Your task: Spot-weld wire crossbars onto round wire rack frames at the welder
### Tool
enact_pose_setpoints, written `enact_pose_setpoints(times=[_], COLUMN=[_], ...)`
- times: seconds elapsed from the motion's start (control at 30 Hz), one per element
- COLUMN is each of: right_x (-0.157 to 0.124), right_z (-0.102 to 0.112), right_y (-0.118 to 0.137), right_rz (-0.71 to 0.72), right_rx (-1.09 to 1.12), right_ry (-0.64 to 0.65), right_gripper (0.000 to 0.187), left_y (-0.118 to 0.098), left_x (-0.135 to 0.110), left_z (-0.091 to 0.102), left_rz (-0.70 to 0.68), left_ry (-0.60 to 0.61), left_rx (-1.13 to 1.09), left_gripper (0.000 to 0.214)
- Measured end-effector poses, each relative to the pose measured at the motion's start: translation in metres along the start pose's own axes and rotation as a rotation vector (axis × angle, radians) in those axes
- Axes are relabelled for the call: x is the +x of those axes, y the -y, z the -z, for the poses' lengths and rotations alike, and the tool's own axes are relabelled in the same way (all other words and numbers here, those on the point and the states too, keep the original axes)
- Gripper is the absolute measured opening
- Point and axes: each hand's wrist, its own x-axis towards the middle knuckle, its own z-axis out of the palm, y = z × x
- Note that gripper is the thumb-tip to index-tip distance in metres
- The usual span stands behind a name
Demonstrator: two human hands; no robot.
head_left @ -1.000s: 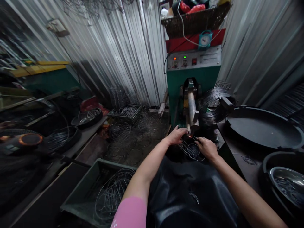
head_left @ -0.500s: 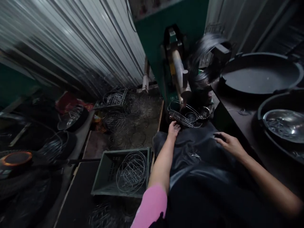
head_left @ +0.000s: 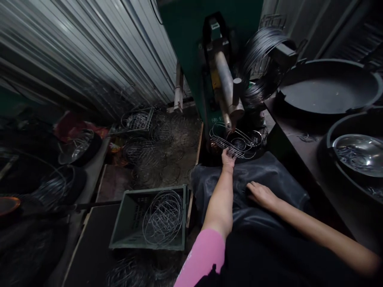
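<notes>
My left hand (head_left: 228, 158) reaches forward with its fingers closed on the near edge of a round wire rack (head_left: 221, 140). The rack stands tilted beneath the rod-shaped arm (head_left: 229, 85) of a green machine (head_left: 191, 44). My right hand (head_left: 262, 194) is on the dark apron (head_left: 209, 181) over my lap, fingers curled together; what they pinch is hidden. The small metal pieces seen earlier on the apron do not show, the hand covering that spot.
A green crate (head_left: 125, 223) on the left holds round wire racks (head_left: 164, 217). Behind the machine arm hangs a wire coil (head_left: 254, 56). On the right bench stand a large black pan (head_left: 326, 91) and a steel bowl (head_left: 371, 149) with small metal pieces. More wire racks (head_left: 146, 153) lie on the floor.
My left hand has moved right and closed on the wire rack's edge. My right hand has come left and down onto the apron, where the small metal pieces lay.
</notes>
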Motion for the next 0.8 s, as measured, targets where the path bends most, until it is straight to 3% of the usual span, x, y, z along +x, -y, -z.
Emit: enact_pose_setpoints(times=[0.07, 0.27, 0.5, 0.63, 0.8], right_x=[-0.001, -0.001, 0.010, 0.013, 0.005], right_z=[-0.006, -0.013, 0.004, 0.001, -0.005], right_y=[0.002, 0.007, 0.012, 0.020, 0.022], right_rz=[-0.038, -0.185, -0.278, -0.298, -0.302], right_rx=[-0.036, -0.092, -0.071, -0.089, -0.067], right_ry=[-0.016, 0.106, 0.191, 0.212, 0.175], right_gripper=[0.017, 0.015, 0.022, 0.016, 0.023], left_y=[0.001, 0.013, 0.011, 0.013, 0.015], left_x=[0.001, -0.002, -0.006, -0.007, -0.007], left_z=[-0.001, 0.001, 0.009, 0.013, 0.020], left_rz=[0.012, 0.155, 0.136, 0.115, 0.050], left_ry=[-0.018, 0.231, 0.208, 0.192, 0.174], left_rx=[0.024, -0.035, -0.065, -0.075, -0.133], left_gripper=[0.010, 0.013, 0.008, 0.004, 0.002])
